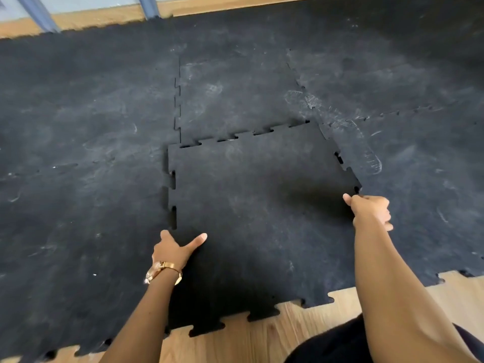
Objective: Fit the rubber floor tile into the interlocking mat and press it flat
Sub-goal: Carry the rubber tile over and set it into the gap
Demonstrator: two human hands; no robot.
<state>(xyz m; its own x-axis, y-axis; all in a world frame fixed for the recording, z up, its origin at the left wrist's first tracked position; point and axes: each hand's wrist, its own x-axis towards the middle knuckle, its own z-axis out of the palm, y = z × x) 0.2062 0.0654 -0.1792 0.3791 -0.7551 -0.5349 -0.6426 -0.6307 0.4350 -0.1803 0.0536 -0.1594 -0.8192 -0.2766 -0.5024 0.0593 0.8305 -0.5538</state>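
A black rubber floor tile with jigsaw-toothed edges lies in the gap of the black interlocking mat. Its far and left edges ride slightly raised over the neighbouring tiles, with dark gaps showing at the teeth. My left hand, with a gold watch on the wrist, grips the tile's left edge near its front, thumb on top. My right hand is closed on the tile's right edge, fingers curled under it.
Scuffed mat tiles with dusty shoe prints surround the tile on three sides. Bare wooden floor shows along the near edge, beside my dark-clothed knee. At the far edge stand grey metal legs and a wall.
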